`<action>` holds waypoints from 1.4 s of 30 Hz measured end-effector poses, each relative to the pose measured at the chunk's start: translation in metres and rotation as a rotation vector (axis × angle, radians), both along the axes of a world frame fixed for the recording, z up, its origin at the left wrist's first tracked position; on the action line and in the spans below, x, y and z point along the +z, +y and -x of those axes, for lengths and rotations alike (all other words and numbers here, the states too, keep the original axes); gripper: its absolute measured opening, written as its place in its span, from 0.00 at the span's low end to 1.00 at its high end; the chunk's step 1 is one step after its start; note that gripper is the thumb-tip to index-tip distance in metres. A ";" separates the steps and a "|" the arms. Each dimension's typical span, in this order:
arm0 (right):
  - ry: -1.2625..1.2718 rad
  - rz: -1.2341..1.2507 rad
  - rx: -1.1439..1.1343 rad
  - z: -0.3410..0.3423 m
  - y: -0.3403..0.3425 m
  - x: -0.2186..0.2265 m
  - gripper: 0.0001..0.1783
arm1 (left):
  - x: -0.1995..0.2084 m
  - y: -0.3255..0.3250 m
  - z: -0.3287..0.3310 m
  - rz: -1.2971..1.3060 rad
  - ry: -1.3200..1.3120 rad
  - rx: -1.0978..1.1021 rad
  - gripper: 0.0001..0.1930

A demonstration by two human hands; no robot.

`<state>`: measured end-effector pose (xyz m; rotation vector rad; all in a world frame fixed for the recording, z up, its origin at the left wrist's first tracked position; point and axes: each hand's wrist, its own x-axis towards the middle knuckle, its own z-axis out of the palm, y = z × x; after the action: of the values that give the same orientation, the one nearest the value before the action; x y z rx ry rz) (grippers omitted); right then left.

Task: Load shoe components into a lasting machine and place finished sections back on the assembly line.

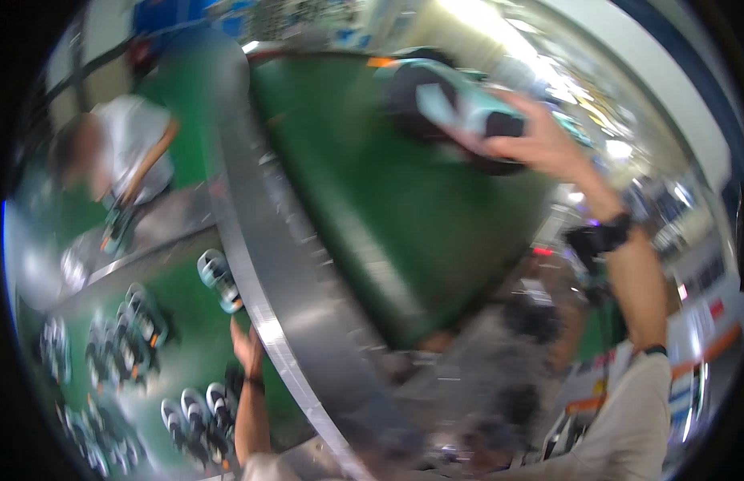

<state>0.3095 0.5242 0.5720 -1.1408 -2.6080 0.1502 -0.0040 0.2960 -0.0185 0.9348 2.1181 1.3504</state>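
My right hand (540,136) grips a sneaker (460,112) in mint, black and white at its right end, above a green conveyor belt. Motion smears it, and a dark form behind its far end could be a second shoe. Down at the left, my left hand (245,346) stretches its fingers towards a pale blue, white and black sneaker (219,279) on a green surface beside the metal rail. The fingertips are close under that shoe's lower end; whether they touch it I cannot tell.
The grey metal rail (263,280) runs between the conveyor belt (372,232) and the lower green surface. Several sneakers stand there in groups, one group (197,421) near my left forearm. A co-worker (135,144) at the far left handles a shoe (119,227).
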 end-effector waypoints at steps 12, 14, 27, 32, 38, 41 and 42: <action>0.239 -0.822 0.165 -0.154 -0.187 0.043 0.54 | 0.276 -0.168 -0.275 0.105 -0.991 -1.175 0.16; 0.213 -0.869 0.061 -0.225 -0.225 0.031 0.55 | 0.334 -0.137 -0.330 0.045 -1.449 -1.212 0.14; 0.041 -0.492 -1.077 -0.373 -0.601 -0.095 0.49 | 0.402 -0.199 -0.561 0.488 -1.510 -2.033 0.43; 1.573 -0.259 -0.965 -0.384 -0.728 -0.179 0.55 | 0.401 -0.304 -0.658 0.339 -1.375 -2.120 0.28; 1.641 -0.753 -1.720 -0.423 -0.848 -0.231 0.38 | 0.374 -0.450 -0.737 -0.015 -0.630 -2.521 0.37; 1.687 -0.913 -1.838 -0.429 -0.919 -0.248 0.40 | 0.358 -0.495 -0.790 0.192 -0.666 -2.774 0.38; 1.584 -1.011 -1.880 -0.433 -0.945 -0.259 0.40 | 0.354 -0.513 -0.815 0.222 -0.543 -2.762 0.39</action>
<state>0.7422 -0.4209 0.3131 -1.3875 0.2633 -0.4218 0.8106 -0.2170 0.3359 1.5382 -0.4746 -0.3108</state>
